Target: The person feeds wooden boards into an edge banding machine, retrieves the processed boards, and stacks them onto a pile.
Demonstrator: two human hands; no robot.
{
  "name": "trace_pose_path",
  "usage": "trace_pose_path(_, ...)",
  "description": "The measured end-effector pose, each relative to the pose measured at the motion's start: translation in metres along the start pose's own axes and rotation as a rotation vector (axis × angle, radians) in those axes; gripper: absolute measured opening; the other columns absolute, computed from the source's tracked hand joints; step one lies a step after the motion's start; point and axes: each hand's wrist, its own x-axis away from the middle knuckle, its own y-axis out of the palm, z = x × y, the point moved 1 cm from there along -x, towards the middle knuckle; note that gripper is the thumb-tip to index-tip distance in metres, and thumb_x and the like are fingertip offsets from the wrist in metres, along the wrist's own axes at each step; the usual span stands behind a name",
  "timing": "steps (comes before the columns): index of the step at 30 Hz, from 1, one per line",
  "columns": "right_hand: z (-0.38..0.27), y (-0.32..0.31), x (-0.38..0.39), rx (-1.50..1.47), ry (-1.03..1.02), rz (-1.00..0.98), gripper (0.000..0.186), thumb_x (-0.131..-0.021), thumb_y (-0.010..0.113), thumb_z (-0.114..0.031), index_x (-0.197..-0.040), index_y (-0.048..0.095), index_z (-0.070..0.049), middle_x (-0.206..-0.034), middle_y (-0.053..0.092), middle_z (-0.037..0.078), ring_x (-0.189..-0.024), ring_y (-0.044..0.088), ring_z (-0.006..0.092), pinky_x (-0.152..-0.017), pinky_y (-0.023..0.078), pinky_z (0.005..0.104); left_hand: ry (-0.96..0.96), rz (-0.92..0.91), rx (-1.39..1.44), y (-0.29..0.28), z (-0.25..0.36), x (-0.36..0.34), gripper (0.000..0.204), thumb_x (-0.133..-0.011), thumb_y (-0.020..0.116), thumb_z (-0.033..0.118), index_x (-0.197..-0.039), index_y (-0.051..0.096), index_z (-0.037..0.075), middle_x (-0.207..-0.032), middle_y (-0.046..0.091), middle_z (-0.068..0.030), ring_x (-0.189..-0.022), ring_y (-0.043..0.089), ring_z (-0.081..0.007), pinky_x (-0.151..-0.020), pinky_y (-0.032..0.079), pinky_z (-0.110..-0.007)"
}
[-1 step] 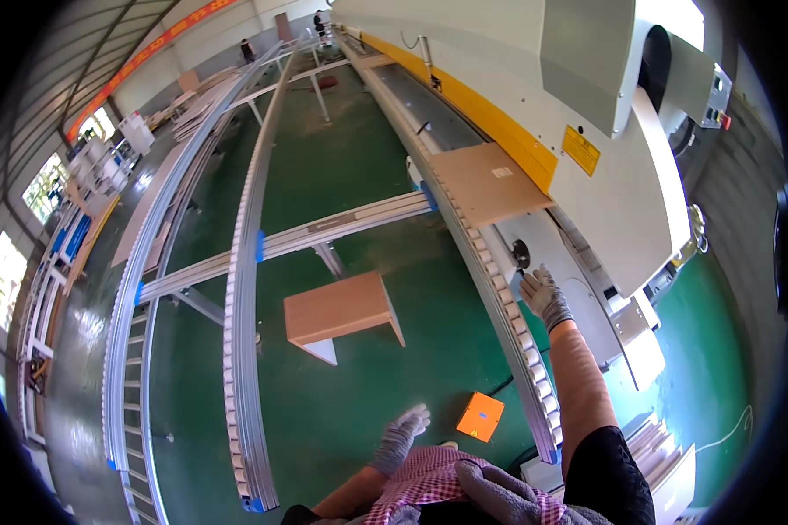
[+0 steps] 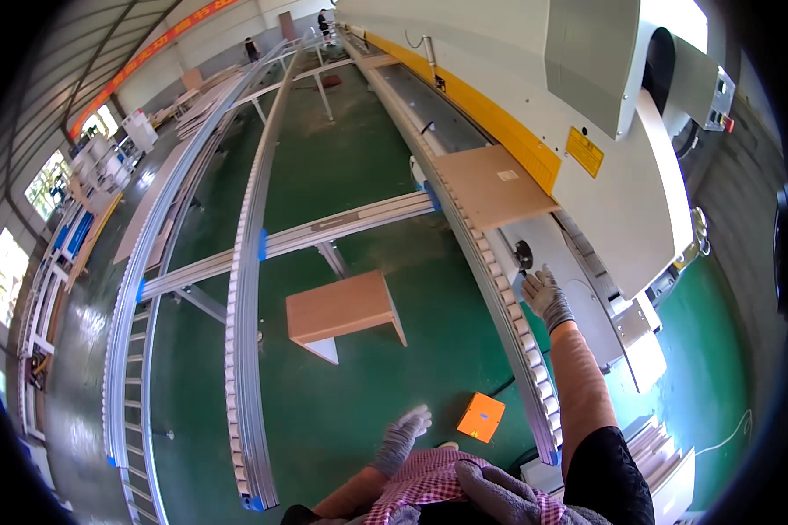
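My right hand (image 2: 548,299), in a grey and white work glove, reaches out beside the large white machine (image 2: 622,197). Its fingers are stretched and hold nothing. Just beyond the fingertips is a black knob (image 2: 524,254) on the machine's pale lower panel; whether I touch that panel I cannot tell. A brown board (image 2: 490,185) lies farther along, partly under the machine's yellow guard (image 2: 508,131). My left hand (image 2: 404,435), gloved the same way, hangs low in front of my checked apron (image 2: 418,468). Its fingers are extended, with nothing in them.
A roller rail (image 2: 510,306) runs along the machine, and another rail (image 2: 247,350) stands to the left, joined by a crossbar (image 2: 350,219). Between them on the green floor are a small wooden stool (image 2: 341,308) and an orange box (image 2: 481,416). Two people are far off.
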Motion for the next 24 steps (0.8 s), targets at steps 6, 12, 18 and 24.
trace_pose_path(6,0.017,0.018,-0.012,-0.063,-0.065,-0.035,0.077,-0.087,0.058,-0.055,-0.141,0.031,-0.008,-0.146,0.036,0.014,-0.130,0.038,0.0336,-0.104,0.035,0.0462,-0.032,0.069,-0.014,-0.006,-0.001,0.011,0.038,-0.097,0.050,0.019,-0.128,0.050,-0.003,-0.122,0.057,-0.0203,-0.111,0.058,-0.0288,-0.099,0.046,-0.037)
trace_pose_path(12,0.021,0.025,-0.014,-0.180,-0.072,-0.168,0.076,-0.088,0.053,-0.059,-0.142,0.030,-0.010,-0.147,0.034,0.010,-0.132,0.036,0.0300,-0.106,0.031,0.0478,-0.023,0.112,-0.018,-0.008,0.005,0.024,0.039,-0.097,0.050,0.019,-0.129,0.050,-0.003,-0.122,0.057,-0.0218,-0.112,0.057,-0.0291,-0.099,0.046,-0.037)
trace_pose_path(18,0.022,0.031,0.033,-0.279,-0.130,-0.399,0.062,-0.087,0.058,-0.051,-0.128,0.048,-0.006,-0.126,0.055,0.012,-0.116,0.053,0.0320,-0.100,0.043,0.0471,0.013,0.083,-0.004,-0.005,-0.001,0.036,0.043,-0.097,0.052,0.024,-0.129,0.049,-0.003,-0.124,0.056,-0.0225,-0.115,0.056,-0.0307,-0.100,0.045,-0.039)
trace_pose_path(24,0.026,-0.022,0.077,-0.257,-0.215,-0.155,0.040,-0.086,0.061,-0.027,-0.117,0.055,-0.002,-0.112,0.061,0.011,-0.105,0.058,0.0264,-0.095,0.046,0.0399,-0.039,-0.023,-0.049,0.006,-0.004,0.022,0.045,-0.096,0.054,0.025,-0.130,0.048,-0.003,-0.124,0.056,-0.0219,-0.113,0.057,-0.0309,-0.099,0.047,-0.040)
